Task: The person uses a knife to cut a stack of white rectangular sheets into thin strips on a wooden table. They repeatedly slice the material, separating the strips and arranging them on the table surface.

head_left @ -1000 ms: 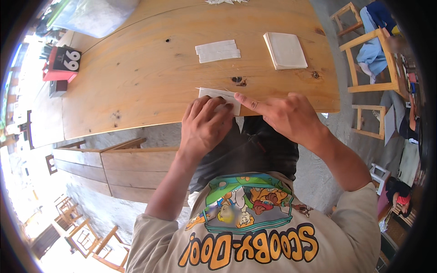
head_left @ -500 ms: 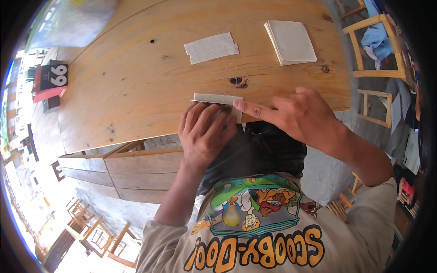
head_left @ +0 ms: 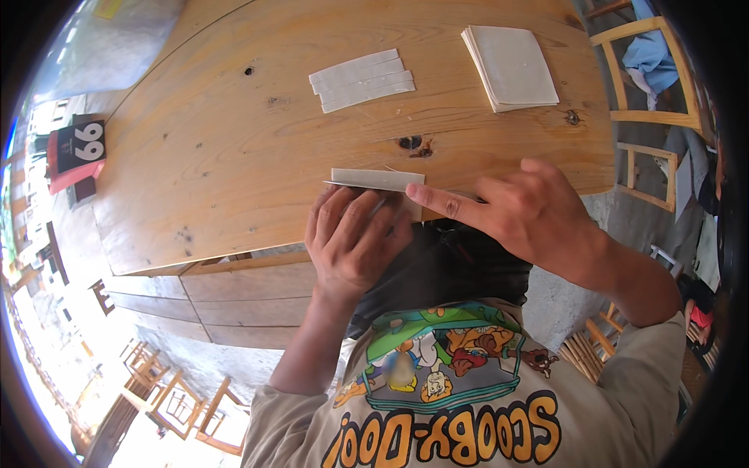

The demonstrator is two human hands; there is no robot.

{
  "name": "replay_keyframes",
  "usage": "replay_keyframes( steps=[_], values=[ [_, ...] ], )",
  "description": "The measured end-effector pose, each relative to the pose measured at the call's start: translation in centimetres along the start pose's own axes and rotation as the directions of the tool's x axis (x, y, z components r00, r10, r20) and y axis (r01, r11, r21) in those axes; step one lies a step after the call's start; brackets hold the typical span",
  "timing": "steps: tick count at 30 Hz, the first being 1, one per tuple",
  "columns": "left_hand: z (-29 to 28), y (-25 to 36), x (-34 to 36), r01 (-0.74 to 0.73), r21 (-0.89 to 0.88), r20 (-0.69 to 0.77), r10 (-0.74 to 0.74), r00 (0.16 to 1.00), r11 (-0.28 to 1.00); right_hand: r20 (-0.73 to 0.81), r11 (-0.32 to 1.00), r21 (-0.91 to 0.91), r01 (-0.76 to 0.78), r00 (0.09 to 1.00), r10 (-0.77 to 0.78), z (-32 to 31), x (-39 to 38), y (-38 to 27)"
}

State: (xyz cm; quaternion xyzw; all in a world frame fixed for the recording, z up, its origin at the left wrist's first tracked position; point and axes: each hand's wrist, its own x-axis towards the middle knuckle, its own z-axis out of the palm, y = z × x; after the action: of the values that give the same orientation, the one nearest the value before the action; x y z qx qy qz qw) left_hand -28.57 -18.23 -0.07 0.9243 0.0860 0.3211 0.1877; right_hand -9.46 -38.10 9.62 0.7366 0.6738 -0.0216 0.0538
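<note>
A sheet of pale paper (head_left: 378, 179) lies at the table's near edge, with a narrow strip along its far side folded or creased. My left hand (head_left: 351, 234) rests over it, fingers bent and gripping it; the fingertips are partly hidden. With its index finger stretched out, my right hand (head_left: 507, 214) touches the right end of the crease. The other right fingers are curled and the thumb is hidden. Farther off lie several paper strips side by side (head_left: 363, 80). To their right sits a stack of pale paper sheets (head_left: 515, 69).
The wooden table (head_left: 211, 156) has dark knots. A black and red holder (head_left: 78, 152) stands at its left end, near a clear plastic sheet (head_left: 117, 47) at the far left. Wooden chairs (head_left: 647, 78) are on the right, one with blue cloth (head_left: 651, 61) on it.
My right fingertip stays at the crease's right end, and my left hand keeps its place on the paper. The whole view has shifted slightly.
</note>
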Motion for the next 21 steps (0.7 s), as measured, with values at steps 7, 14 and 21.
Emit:
replay_keyframes(
  steps=[7, 14, 21],
  values=[
    [0.0, 0.1, 0.1, 0.023, -0.011, -0.006, -0.023, 1.0, 1.0, 0.057, 1.0, 0.029, -0.005, 0.998, 0.004, -1.1, 0.1, -0.2],
    [0.0, 0.1, 0.3, 0.032, -0.014, -0.007, -0.032, 0.999, 0.999, 0.135, 0.998, -0.055, 0.008, 0.991, 0.0, -2.5, 0.2, -0.4],
    [-0.1, 0.2, 0.3, 0.037, -0.004, -0.016, -0.037, 0.999, 0.999, 0.137, 0.999, -0.047, 0.007, 0.991, -0.001, -2.6, 0.3, -0.3]
  ],
)
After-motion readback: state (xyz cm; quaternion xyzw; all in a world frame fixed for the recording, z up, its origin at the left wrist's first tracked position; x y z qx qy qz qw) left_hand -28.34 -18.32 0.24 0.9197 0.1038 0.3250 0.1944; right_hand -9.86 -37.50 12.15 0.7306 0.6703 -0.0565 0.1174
